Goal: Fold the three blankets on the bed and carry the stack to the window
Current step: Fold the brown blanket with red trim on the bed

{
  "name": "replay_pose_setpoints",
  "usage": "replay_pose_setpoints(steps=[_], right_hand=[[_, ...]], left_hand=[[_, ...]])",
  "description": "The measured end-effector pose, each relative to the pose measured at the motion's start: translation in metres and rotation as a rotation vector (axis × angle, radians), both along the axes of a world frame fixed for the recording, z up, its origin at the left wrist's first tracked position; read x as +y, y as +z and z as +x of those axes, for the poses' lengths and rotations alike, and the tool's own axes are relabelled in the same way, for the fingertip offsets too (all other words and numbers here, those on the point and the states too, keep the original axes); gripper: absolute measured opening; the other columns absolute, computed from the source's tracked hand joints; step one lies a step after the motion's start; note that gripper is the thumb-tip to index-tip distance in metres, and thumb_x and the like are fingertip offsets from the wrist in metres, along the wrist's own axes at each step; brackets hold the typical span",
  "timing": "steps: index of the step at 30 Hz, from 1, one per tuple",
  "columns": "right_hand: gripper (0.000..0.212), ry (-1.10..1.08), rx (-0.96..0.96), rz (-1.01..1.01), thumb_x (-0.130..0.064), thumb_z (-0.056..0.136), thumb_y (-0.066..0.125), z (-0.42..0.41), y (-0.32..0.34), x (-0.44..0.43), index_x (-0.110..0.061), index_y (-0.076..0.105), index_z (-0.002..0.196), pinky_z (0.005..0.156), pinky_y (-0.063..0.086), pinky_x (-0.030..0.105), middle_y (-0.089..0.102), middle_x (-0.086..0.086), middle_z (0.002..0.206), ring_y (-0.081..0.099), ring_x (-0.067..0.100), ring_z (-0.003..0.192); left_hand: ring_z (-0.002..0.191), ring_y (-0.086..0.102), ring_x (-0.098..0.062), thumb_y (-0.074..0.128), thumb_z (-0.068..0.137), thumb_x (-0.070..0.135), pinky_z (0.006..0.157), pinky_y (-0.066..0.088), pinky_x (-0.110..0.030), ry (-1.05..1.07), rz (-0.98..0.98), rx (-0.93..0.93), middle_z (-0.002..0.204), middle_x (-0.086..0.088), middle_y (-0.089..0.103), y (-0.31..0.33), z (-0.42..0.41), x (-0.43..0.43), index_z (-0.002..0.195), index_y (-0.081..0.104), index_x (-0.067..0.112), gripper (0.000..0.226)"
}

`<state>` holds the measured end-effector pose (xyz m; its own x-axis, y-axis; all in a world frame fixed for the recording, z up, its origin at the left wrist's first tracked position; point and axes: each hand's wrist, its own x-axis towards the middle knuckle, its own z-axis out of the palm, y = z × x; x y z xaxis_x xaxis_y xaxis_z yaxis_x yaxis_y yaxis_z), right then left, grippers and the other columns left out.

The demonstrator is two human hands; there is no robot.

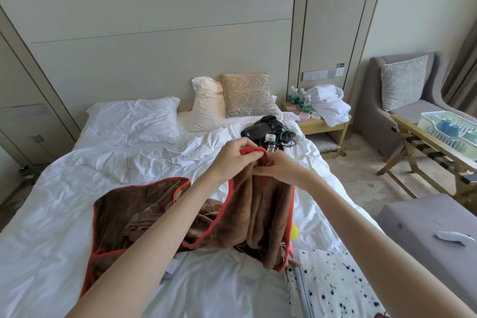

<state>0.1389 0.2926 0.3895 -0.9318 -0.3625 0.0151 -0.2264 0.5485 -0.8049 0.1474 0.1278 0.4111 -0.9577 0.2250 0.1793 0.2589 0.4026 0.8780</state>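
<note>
- I see a wide bed, rumpled white duvet.
- Brown fleece blanket with red edging sprawls mid-bed.
- White black-spotted blanket lies near right.
- At its head: white pillows, beige patterned cushion, black cabled devices.

Black gear and cables heaped just beyond fingers. Further past: gold cushion upright against white pillow; second pillow flat, off to fingers' left. Right of fingers: nightstand with bottles and crumpled white robe, switch panel above. Far right: grey armchair with own cushion, folding rack carrying clear tray of blue cups. Nearer than fingers, right: grey bench, white gadget on it.
</note>
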Motion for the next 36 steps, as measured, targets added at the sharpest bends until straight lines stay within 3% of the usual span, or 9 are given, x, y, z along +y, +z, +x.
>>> replay_pose_setpoints(steps=[4,8,14,21,23,25,28,31,36], right_hand=[[0.034,-0.089,0.11,0.015,-0.022,0.082,0.075,-0.008,0.006,0.007,0.011,0.065,0.084,0.066,0.032,0.029,0.047,0.011,0.075,0.046,0.017,0.072],[0.03,0.062,-0.121,-0.054,-0.02,0.082,0.075,-0.001,0.02,0.008,0.002,0.065,0.099,0.067,0.037,0.028,0.056,0.008,0.082,0.053,0.015,0.079],[0.024,-0.036,0.039,-0.052,-0.018,0.095,0.06,-0.001,0.028,0.006,0.004,0.069,0.102,0.067,0.037,0.024,0.056,0.01,0.082,0.049,0.016,0.078],[0.018,-0.333,-0.036,-0.671,-0.019,0.096,0.057,-0.006,0.047,0.046,-0.024,0.074,0.092,0.086,0.054,0.029,0.075,0.002,0.095,0.069,0.017,0.092],[0.02,-0.484,0.01,-0.785,-0.023,0.095,0.058,-0.011,0.049,0.059,-0.027,0.076,0.087,0.084,0.054,0.03,0.075,-0.001,0.093,0.067,0.017,0.091],[0.017,-0.655,0.073,-0.83,-0.027,0.093,0.06,-0.017,0.047,0.075,-0.026,0.076,0.092,0.08,0.054,0.028,0.073,-0.003,0.093,0.066,0.016,0.091],[0.023,-0.807,0.123,-0.772,-0.025,0.094,0.058,-0.026,0.033,0.091,-0.014,0.071,0.11,0.082,0.05,0.031,0.07,0.003,0.1,0.062,0.018,0.094],[0.019,-0.79,0.091,-0.571,-0.019,0.095,0.056,-0.028,0.016,0.083,-0.007,0.069,0.101,0.08,0.047,0.035,0.067,0.004,0.089,0.057,0.019,0.089],[0.041,-0.339,0.068,-0.203,-0.017,0.083,0.074,-0.013,0.009,0.043,-0.016,0.064,0.123,0.085,0.041,0.016,0.062,-0.004,0.114,0.054,0.008,0.101]], left_hand=[[0.086,0.064,-0.012,0.072,0.087,0.013,0.082,0.048,-0.024,0.027,0.133,-0.058,0.093,-0.009,0.07,-0.01,0.001,-0.013,0.097,0.065,0.007,0.015],[0.077,0.064,-0.004,0.075,0.082,0.007,0.075,0.047,-0.013,0.095,0.206,0.039,0.083,-0.001,0.068,-0.01,-0.004,-0.013,0.088,0.065,0.01,0.012],[0.082,0.064,-0.014,0.074,0.084,0.007,0.072,0.055,-0.023,-0.083,0.236,-0.159,0.09,-0.003,0.066,-0.031,-0.012,-0.015,0.096,0.06,0.013,0.02],[0.089,0.068,-0.001,0.074,0.081,0.039,0.08,0.05,-0.02,-0.188,-0.244,-0.322,0.097,0.011,0.074,-0.125,-0.003,-0.034,0.1,0.069,0.029,0.022],[0.08,0.066,0.002,0.067,0.087,0.04,0.076,0.048,-0.023,-0.101,-0.333,-0.31,0.087,0.015,0.072,-0.148,-0.002,-0.045,0.09,0.067,0.032,0.009],[0.068,0.06,-0.007,0.059,0.093,0.042,0.068,0.043,-0.029,0.043,-0.392,-0.29,0.067,0.013,0.062,-0.167,-0.004,-0.06,0.071,0.057,0.029,0.026],[0.071,0.058,-0.019,0.046,0.099,0.045,0.059,0.034,-0.029,0.234,-0.415,-0.27,0.06,0.007,0.054,-0.174,-0.008,-0.077,0.062,0.048,0.025,0.042],[0.082,0.062,-0.02,0.04,0.101,0.046,0.064,0.039,-0.027,0.252,-0.33,-0.233,0.074,0.007,0.063,-0.152,-0.017,-0.074,0.074,0.059,0.026,0.039],[0.094,0.063,-0.016,0.042,0.103,0.033,0.081,0.046,-0.031,0.117,-0.275,-0.016,0.096,0.004,0.071,-0.081,-0.025,-0.035,0.104,0.07,0.023,0.029]])
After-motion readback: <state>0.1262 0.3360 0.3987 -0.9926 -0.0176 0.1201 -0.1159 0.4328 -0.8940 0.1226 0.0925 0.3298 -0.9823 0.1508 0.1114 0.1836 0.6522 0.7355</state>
